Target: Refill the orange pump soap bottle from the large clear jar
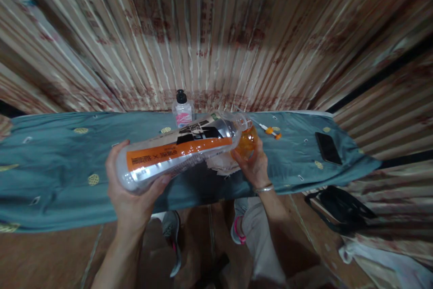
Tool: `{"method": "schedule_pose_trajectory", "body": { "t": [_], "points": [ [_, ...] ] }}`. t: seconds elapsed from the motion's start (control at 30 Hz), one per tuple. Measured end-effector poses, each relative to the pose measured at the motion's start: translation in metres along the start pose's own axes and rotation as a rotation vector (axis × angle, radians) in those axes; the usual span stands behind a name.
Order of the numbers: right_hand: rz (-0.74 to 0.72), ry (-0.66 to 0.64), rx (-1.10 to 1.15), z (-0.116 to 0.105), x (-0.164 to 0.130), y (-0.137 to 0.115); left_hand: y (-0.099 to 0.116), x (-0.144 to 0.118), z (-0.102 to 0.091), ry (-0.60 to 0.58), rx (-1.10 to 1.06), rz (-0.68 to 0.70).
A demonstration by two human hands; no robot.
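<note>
A large clear bottle [179, 149] with a silver, black and orange label lies almost level in the air. Its base rests in my left hand [131, 190], fingers wrapped round it. The bottle's neck points right and meets a small rounded container [246, 142], see-through and amber-orange. My right hand [253, 160] is closed round that container from the right and below. Whether liquid runs between the two cannot be made out. Under the bottle, a crumpled whitish sheet [223, 165] lies on the cloth, partly hidden.
A clear bottle with a black pump top [182, 111] stands at the back of the blue-green cloth [67, 158]. Right of the hands lie a thin white-and-orange object [270, 131], syringe-like, and a black phone [328, 148]. A curtain [209, 32] hangs behind; a dark bag [338, 208] sits lower right.
</note>
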State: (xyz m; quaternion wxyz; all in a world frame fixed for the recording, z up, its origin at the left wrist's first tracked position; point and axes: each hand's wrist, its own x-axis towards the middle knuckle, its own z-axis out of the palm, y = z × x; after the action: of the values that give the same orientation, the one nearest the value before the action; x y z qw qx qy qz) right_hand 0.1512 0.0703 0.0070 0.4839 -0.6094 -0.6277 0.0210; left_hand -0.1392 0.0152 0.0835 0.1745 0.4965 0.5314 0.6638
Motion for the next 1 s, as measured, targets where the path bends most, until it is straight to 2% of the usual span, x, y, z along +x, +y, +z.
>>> {"method": "schedule_pose_trajectory", "body": {
  "t": [0.6,1.0],
  "points": [
    [0.062,-0.009,-0.022,-0.0017,0.0002,-0.0029,-0.0051,-0.0003,-0.0027,-0.019,0.045,0.014],
    [0.021,-0.006,-0.022,0.0003,-0.0007,0.0015,-0.0054,0.0001,-0.0051,-0.016,0.055,-0.015]
  ]
}}
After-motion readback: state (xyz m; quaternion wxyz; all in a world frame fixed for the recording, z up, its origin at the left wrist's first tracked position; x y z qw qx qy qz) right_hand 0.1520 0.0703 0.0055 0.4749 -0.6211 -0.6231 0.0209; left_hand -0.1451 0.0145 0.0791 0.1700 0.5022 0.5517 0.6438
